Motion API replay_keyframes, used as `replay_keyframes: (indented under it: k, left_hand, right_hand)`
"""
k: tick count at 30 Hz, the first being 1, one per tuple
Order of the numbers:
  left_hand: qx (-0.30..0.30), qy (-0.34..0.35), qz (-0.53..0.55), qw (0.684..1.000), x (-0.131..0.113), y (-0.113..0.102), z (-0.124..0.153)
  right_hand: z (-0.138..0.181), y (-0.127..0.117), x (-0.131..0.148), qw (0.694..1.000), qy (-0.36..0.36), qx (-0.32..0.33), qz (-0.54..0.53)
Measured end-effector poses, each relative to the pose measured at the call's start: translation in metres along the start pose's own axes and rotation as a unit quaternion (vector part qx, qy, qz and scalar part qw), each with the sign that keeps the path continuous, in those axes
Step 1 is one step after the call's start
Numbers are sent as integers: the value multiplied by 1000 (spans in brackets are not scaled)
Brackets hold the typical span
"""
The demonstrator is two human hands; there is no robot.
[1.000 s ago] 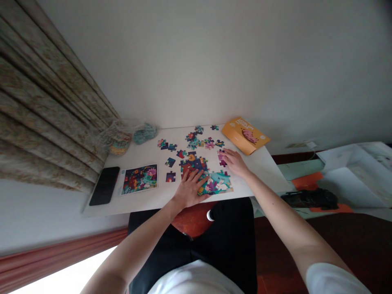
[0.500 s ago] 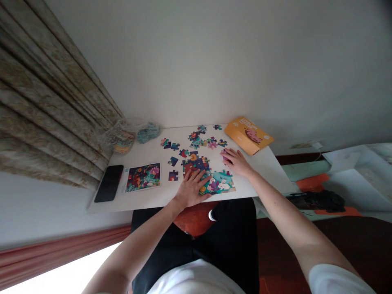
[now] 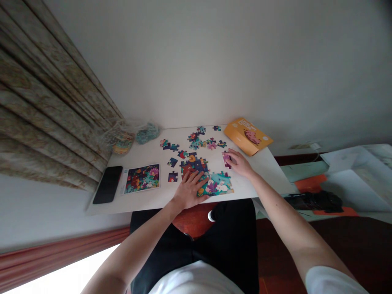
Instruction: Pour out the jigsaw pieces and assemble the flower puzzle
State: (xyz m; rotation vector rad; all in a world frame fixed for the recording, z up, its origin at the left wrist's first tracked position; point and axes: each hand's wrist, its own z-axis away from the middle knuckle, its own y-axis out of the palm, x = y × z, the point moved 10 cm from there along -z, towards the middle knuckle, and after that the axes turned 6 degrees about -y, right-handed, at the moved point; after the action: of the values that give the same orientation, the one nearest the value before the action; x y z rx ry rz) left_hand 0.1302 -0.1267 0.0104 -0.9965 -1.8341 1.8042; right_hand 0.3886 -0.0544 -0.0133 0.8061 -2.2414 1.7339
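My left hand (image 3: 190, 189) lies flat with fingers spread over the partly joined jigsaw puzzle (image 3: 220, 183), covering some of its left and lower part. White rabbits and a teal patch show on the puzzle's right side, a brown bear on its left. To the right, my right hand (image 3: 240, 162) has its fingers and thumb closed at the edge of a pink-purple puzzle piece (image 3: 227, 160), which lies on or close to the table. Several loose puzzle pieces (image 3: 172, 162) lie left of the joined part, and a further group (image 3: 196, 141) is behind it.
On the white table (image 3: 147, 157), a picture card (image 3: 142, 179) lies beside a black phone (image 3: 108, 184) at the left. Plastic bags of pieces (image 3: 122, 143) sit by the curtain (image 3: 45, 94). A yellow box (image 3: 248, 136) stands back right. A black camera (image 3: 315, 201) is beyond the table's right side.
My right hand has drawn slightly back to the right, uncovering more of the pink-purple piece. My left hand stays spread on the puzzle. The whole view has shifted slightly.
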Motion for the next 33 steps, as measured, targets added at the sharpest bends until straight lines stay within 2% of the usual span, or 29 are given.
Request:
replay_keyframes:
  k: [7, 13, 19, 33]
  left_hand:
    - [10, -5, 20, 1000, -2, -4, 0]
    - [-3, -3, 30, 1000, -4, -8, 1]
    - [-17, 2, 46, 999, -4, -8, 0]
    - [-14, -5, 64, 998, -3, -10, 3]
  right_hand:
    - [2, 4, -1, 1000, 1, 3, 15]
    - [6, -10, -2, 997, 36, -62, 0]
    - [2, -7, 13, 998, 0, -37, 49]
    - [4, -15, 8, 997, 6, -79, -24]
